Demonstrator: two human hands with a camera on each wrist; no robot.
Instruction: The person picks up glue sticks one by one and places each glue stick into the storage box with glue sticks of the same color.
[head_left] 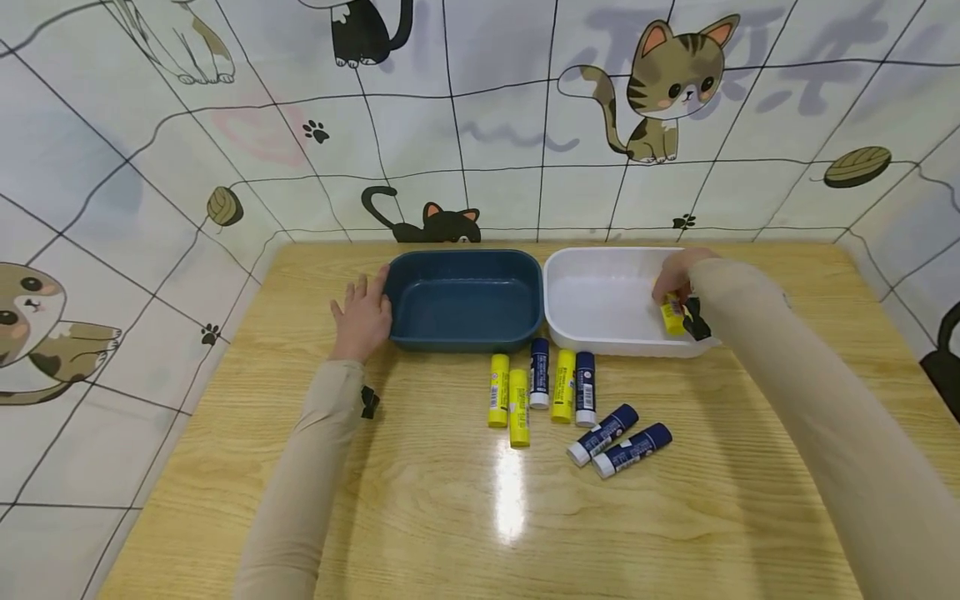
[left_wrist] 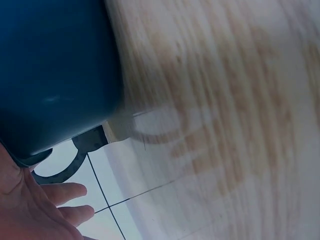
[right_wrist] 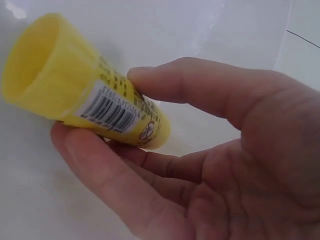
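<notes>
My right hand [head_left: 678, 270] reaches into the right end of the white bin [head_left: 600, 344] and pinches a yellow glue stick [head_left: 672, 315]. In the right wrist view the thumb and fingers [right_wrist: 107, 172] grip the glue stick [right_wrist: 115, 110] by its sides, barcode showing, over the bin's white floor. At the left end of the dark blue bin [head_left: 465, 308], my left hand [head_left: 362, 318] rests against the rim with its fingers spread. The left wrist view shows that hand [left_wrist: 40, 210] beside the blue wall [left_wrist: 60, 70], fingers extended.
In front of the bins lie several yellow glue sticks [head_left: 498, 392] and several navy glue sticks with white ends [head_left: 586, 390]; two of the navy ones [head_left: 632, 450] lie slanted nearer the front. A cat-printed backdrop [head_left: 502, 133] rises behind the wooden table [head_left: 420, 517].
</notes>
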